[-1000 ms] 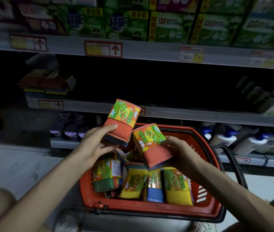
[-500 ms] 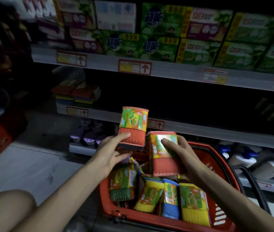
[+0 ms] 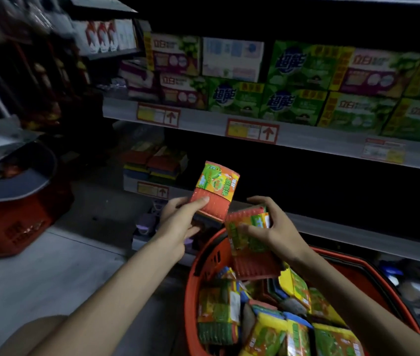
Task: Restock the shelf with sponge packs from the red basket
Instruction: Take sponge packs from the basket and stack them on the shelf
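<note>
- Nearest, low on the right: red basket [image 3: 202, 255] on the floor, heaped with sponge packs [image 3: 219, 314] in green, yellow and blue wrappers, lying at all angles.
- Over the basket's far side: right hand [image 3: 279, 233] grasps a red-and-green pack [image 3: 248, 236], fingers curled over its top edge, thumb across the printed face. Pack tilted, lower end down near the heap; contact there cannot be told.
- Just left of it: left hand [image 3: 178, 224] grips an orange pack [image 3: 215, 190], thumb on the front, fingers behind. Pack near upright, label end up, outside the basket rim, just beside the other held pack.
- Beyond the hands: grey shelf [image 3: 357, 236], deep in shadow. At its left end, a low stack of sponge packs [image 3: 156, 163], dim, with a price tag [image 3: 152, 190] on the lip below.
- Far left on the floor: second red basket [image 3: 11, 222], dark lid-like sheet across its top, well apart.
- Farthest, upper shelf: rows of green and purple boxes [image 3: 293, 80].
</note>
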The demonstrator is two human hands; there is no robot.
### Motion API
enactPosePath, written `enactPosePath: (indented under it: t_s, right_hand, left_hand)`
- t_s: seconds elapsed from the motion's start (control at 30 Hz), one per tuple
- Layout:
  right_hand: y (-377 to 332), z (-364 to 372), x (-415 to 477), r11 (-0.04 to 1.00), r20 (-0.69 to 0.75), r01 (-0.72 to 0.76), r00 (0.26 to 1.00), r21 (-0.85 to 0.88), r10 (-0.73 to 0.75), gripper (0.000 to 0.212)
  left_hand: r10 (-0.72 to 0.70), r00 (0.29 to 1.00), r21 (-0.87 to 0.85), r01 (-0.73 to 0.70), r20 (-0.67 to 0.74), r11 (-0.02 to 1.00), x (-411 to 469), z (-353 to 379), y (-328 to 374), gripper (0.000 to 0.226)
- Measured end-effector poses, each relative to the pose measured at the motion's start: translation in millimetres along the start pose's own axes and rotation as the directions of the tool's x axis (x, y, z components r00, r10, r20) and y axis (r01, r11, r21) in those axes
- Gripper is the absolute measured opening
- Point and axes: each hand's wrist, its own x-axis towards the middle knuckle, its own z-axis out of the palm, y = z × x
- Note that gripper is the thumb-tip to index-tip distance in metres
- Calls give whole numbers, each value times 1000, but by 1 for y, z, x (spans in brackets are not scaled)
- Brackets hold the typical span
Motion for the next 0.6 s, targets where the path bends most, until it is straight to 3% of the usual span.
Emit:
enactPosePath:
  t_s: [0.07,0.23,0.33,0.6]
  right_hand:
    - [-5,7,8,999,18,38,999,-17,-38,66]
    - [-13,29,21,971,173,-26,985,237,-16,74]
    - [-19,43,34,957,239,-64,971,284,-6,78]
    - [-23,73,67,923,238,-137,970,359,52,85]
  left_hand:
    - [-7,1000,-26,6,-27,1000,8,-2,4,45]
    - [58,996,-36,-60,-64,998,34,-4,17,37]
    - [76,995,-57,-80,-66,995,51,-6,18,36]
    - [128,983,3,-128,-133,992,81,-4,24,31]
